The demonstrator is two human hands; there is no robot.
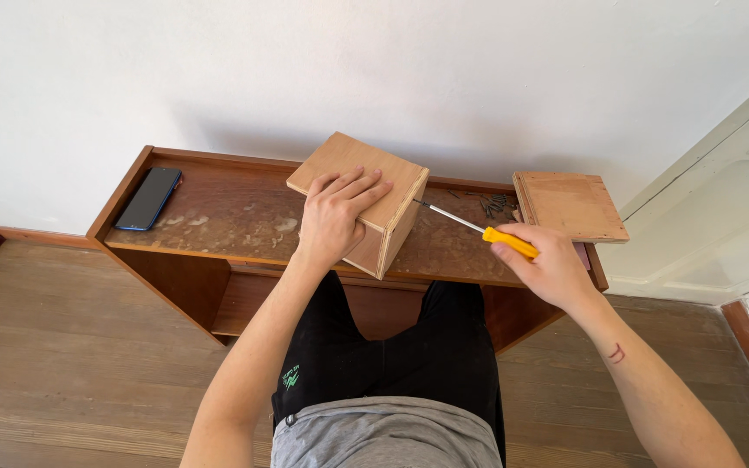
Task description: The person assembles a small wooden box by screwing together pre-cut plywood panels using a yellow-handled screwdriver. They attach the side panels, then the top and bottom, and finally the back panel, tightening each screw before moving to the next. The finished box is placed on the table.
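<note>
Bright daylight, soft shadows, sharp, edges bowed.

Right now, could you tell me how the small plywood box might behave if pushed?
The small plywood box looks stiff and probably light. Tilted on an edge under the left hand, it would likely tip or slide on the worn wooden tabletop.

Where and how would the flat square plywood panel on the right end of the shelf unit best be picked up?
The plywood panel overhangs the shelf unit at its right end, so pinching that free right edge from the right looks best; it lies flat, leaving little grip elsewhere.
</note>
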